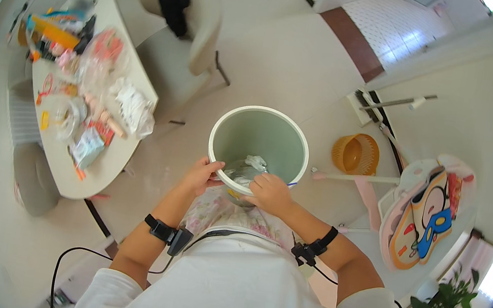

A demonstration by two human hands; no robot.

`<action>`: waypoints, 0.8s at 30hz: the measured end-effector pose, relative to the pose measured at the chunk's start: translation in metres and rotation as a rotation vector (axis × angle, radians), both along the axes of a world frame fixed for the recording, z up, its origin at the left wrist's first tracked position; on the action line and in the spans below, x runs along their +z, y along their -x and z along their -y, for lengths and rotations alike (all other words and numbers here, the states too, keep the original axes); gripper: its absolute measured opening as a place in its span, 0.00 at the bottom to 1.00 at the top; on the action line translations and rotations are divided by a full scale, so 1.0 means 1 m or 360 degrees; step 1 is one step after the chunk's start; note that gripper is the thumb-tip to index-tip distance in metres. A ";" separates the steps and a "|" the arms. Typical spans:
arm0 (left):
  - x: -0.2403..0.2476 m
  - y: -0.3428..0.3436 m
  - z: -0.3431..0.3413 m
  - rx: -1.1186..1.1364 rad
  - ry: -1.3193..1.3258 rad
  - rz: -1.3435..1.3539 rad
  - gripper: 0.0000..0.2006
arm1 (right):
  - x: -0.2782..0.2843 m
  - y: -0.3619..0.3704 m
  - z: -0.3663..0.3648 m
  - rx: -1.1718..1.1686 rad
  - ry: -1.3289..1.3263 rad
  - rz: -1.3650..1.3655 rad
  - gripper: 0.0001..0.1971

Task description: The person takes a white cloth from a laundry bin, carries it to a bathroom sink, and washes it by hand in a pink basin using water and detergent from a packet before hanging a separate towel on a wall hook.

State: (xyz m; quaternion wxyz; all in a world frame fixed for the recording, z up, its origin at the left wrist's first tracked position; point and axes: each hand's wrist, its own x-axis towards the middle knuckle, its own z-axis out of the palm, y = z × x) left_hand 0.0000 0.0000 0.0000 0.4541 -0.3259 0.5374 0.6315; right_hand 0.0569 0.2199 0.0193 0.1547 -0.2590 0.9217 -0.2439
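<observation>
A round bin [281, 137] with a pale green inside and a white rim stands or is held upright in front of my body. My left hand [201, 176] grips its near left rim, thumb over the edge and fingers on the outer wall. Over the near right rim, my right hand [271, 193] is closed, its knuckles upward. Crumpled clear plastic bag [255, 162] material shows inside the bin against the right fingers, which seem to hold it. My palm hides exactly where they grip. A small blue strip shows on the rim beside that hand.
On the left, a white table [111, 162] carries plastic bags, packets and toys. Beyond it stands a chair [204, 33] with black cloth over its back. To the right are a yellow basket [356, 154], a pink and white child's chair [401, 228] and a potted plant [444, 304].
</observation>
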 end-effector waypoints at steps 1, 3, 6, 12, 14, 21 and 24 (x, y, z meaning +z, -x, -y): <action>0.000 -0.015 0.004 0.0084 -0.0029 -0.0033 0.16 | -0.001 -0.001 -0.003 -0.0074 0.0267 0.0073 0.12; -0.011 -0.023 0.021 0.0196 -0.0061 -0.0090 0.15 | -0.011 0.018 0.000 -0.0122 0.0524 0.0137 0.13; -0.027 -0.041 0.073 0.0385 -0.0037 -0.0204 0.14 | -0.022 0.048 0.031 -0.1027 0.0873 0.0499 0.14; -0.050 -0.067 0.116 0.0570 0.0085 -0.0424 0.16 | -0.086 0.074 0.105 -0.1432 0.1839 0.1386 0.20; -0.048 -0.063 0.134 0.0552 0.0082 -0.0443 0.16 | -0.108 0.070 0.142 -0.1128 0.1198 0.1520 0.29; -0.130 -0.077 0.168 0.0601 0.0186 -0.0505 0.14 | -0.120 0.071 0.189 -0.1191 0.1209 0.1546 0.26; -0.198 -0.092 0.185 0.0763 0.0260 -0.0424 0.13 | -0.101 0.075 0.199 -0.1079 0.1015 0.1632 0.19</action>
